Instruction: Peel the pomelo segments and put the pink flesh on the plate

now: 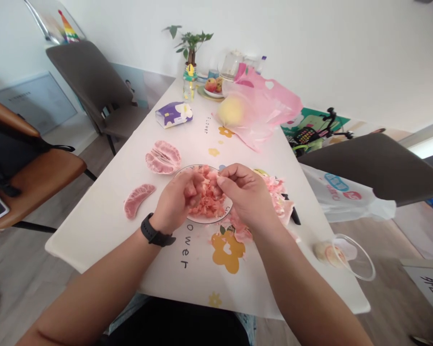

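Over a white plate [205, 223] my left hand [173, 204], with a black band on its wrist, curls its fingers round a pink pomelo piece [190, 190]. Facing it, my right hand [248, 197] is closed, thumb and forefinger pinching what looks like the pale edge of the pomelo piece. Loose pomelo pulp [212, 204] is heaped on the plate beneath both hands. To the left lie a peeled chunk of pomelo [163, 157] and a single pomelo segment [139, 201]. Torn pink membrane and peel [279, 192] spread beside and partly behind my right hand.
A dark handle [295, 216] juts from the peel. Further back are a purple tissue pack [173, 114], a pink plastic bag [263, 105] with a yellow round fruit [231, 110], and a fruit plate [213, 93]. A clear container [353, 259] sits at the right edge.
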The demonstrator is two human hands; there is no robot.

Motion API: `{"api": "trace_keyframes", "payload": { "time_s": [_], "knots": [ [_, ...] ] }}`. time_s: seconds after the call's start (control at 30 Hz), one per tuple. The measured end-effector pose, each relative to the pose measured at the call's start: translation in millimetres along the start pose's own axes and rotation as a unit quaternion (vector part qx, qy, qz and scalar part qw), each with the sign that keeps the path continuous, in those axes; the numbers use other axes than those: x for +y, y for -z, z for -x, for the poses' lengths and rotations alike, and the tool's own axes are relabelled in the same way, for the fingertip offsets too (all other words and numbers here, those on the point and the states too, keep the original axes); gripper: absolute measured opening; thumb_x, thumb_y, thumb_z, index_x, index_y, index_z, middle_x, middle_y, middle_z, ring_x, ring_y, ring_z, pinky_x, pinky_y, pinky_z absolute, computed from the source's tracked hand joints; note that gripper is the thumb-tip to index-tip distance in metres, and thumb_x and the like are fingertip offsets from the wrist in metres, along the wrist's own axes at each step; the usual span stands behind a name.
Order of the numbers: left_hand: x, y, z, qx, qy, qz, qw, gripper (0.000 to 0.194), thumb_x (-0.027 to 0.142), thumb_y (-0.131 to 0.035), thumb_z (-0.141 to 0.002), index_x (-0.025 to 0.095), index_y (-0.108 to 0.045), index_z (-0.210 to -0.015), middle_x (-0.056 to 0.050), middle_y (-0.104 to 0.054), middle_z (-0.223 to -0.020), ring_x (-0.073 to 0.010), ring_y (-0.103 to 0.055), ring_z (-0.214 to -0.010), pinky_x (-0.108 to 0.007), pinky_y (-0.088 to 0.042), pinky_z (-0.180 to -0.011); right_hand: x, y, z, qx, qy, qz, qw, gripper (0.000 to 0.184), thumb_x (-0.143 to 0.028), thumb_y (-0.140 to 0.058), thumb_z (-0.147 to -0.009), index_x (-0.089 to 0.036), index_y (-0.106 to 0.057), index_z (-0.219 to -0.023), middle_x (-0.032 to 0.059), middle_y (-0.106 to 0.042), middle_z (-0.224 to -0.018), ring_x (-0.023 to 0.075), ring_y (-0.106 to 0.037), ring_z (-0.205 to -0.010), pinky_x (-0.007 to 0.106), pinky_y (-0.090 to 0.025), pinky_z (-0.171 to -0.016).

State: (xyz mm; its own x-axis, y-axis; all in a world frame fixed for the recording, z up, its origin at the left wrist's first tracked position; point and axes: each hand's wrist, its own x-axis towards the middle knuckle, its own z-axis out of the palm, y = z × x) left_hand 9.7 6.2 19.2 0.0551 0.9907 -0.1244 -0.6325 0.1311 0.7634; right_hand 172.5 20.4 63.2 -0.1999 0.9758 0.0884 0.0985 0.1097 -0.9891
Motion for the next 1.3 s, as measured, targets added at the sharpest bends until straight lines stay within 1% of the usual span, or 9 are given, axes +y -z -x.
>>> {"api": "trace_keyframes", "payload": {
  "time_s": [0.13, 0.23, 0.33, 0.5, 0.73, 0.97, 1.07, 1.13, 1.3],
  "knots": [
    [-3.9, 1.2, 1.8, -0.064, 0.008, -0.049, 0.997, 0.037, 0.05, -0.085, -0.084, 0.021, -0.075, -0.104, 0.004, -0.059, -0.07, -0.0056, -0.041, -0.048, -0.022, -0.028, -0.045, 7.8, 4.7, 0.2, -0.041, -0.001, 0.069, 0.997, 0.011, -0.027, -0.069, -0.086, -0.023, -0.061, -0.08, -0.0029, -0.061, -0.075, 0.012, -0.053, -0.064, 0.028, -0.043, -0.058],
    [-6.1, 1.9, 1.4, -0.066, -0.015, -0.074, 0.995, 0.037, 0.043, -0.093, -0.076, 0.02, -0.074, -0.099, 0.006, -0.058, -0.066, -0.0051, -0.041, -0.049, -0.022, -0.03, -0.047, 10.9, 6.0, -0.2, -0.038, -0.002, 0.113, 0.993, 0.011, -0.026, -0.068, -0.086, -0.023, -0.059, -0.08, -0.0036, -0.059, -0.073, 0.0119, -0.052, -0.063, 0.028, -0.041, -0.057],
    [-6.5, 2.8, 1.2, -0.061, -0.046, -0.086, 0.993, 0.031, 0.04, -0.091, -0.079, 0.019, -0.072, -0.092, 0.006, -0.057, -0.065, -0.0049, -0.041, -0.051, -0.022, -0.03, -0.049, 11.3, 6.2, 0.5, -0.025, 0.01, 0.171, 0.985, 0.011, -0.025, -0.066, -0.087, -0.023, -0.059, -0.079, -0.004, -0.059, -0.072, 0.0117, -0.051, -0.062, 0.028, -0.04, -0.057],
    [-7.3, 6.5, 0.4, -0.092, -0.021, -0.076, 0.993, 0.028, 0.04, -0.086, -0.085, 0.021, -0.067, -0.092, 0.007, -0.052, -0.06, -0.0055, -0.041, -0.048, -0.022, -0.028, -0.047, 9.0, 5.0, 5.1, -0.038, 0.019, 0.202, 0.978, 0.013, -0.024, -0.062, -0.089, -0.024, -0.056, -0.078, -0.0051, -0.058, -0.072, 0.0118, -0.05, -0.06, 0.028, -0.04, -0.057],
    [-9.3, 4.7, 1.7, -0.113, -0.013, -0.018, 0.993, 0.028, 0.035, -0.088, -0.082, 0.021, -0.066, -0.092, 0.003, -0.064, -0.068, -0.0058, -0.044, -0.048, -0.022, -0.03, -0.047, 14.2, 0.9, 5.2, -0.029, 0.005, 0.174, 0.984, 0.012, -0.024, -0.059, -0.09, -0.025, -0.052, -0.081, -0.0059, -0.058, -0.071, 0.013, -0.051, -0.061, 0.028, -0.039, -0.057],
    [-1.9, 3.5, -1.0, -0.054, -0.038, -0.004, 0.998, 0.025, 0.032, -0.086, -0.079, 0.02, -0.066, -0.087, 0.002, -0.067, -0.073, -0.0059, -0.043, -0.05, -0.024, -0.034, -0.051, 29.9, 10.7, -5.2, -0.007, -0.023, 0.076, 0.997, 0.013, -0.026, -0.063, -0.085, -0.025, -0.052, -0.077, -0.006, -0.052, -0.066, 0.014, -0.049, -0.061, 0.03, -0.039, -0.06],
    [-2.5, 9.2, -6.6, 0.032, -0.052, -0.12, 0.991, 0.02, 0.029, -0.083, -0.08, 0.021, -0.071, -0.093, 0.003, -0.064, -0.07, -0.0087, -0.046, -0.053, -0.025, -0.037, -0.053, 27.8, 17.9, -3.2, -0.041, -0.023, 0.047, 0.998, 0.013, -0.03, -0.066, -0.086, -0.025, -0.057, -0.078, -0.0044, -0.055, -0.07, 0.0143, -0.051, -0.063, 0.031, -0.041, -0.062],
    [-3.6, 12.8, -9.5, 0.079, -0.06, -0.231, 0.968, 0.026, 0.024, -0.08, -0.08, 0.02, -0.075, -0.105, 0.001, -0.068, -0.074, -0.0128, -0.055, -0.06, -0.027, -0.044, -0.059, 25.0, 22.7, -1.1, -0.06, -0.01, 0.039, 0.997, 0.014, -0.033, -0.067, -0.088, -0.024, -0.06, -0.079, -0.003, -0.059, -0.074, 0.0146, -0.053, -0.066, 0.031, -0.043, -0.064],
    [-3.8, 14.2, -10.0, 0.095, -0.057, -0.395, 0.912, 0.041, 0.015, -0.069, -0.08, 0.021, -0.077, -0.12, -0.004, -0.078, -0.092, -0.0211, -0.067, -0.078, -0.036, -0.051, -0.076, 16.7, 43.9, 0.2, -0.033, 0.024, 0.142, 0.989, 0.014, -0.035, -0.07, -0.089, -0.023, -0.064, -0.084, -0.0009, -0.064, -0.079, 0.015, -0.056, -0.07, 0.031, -0.046, -0.066]
  ]
}}
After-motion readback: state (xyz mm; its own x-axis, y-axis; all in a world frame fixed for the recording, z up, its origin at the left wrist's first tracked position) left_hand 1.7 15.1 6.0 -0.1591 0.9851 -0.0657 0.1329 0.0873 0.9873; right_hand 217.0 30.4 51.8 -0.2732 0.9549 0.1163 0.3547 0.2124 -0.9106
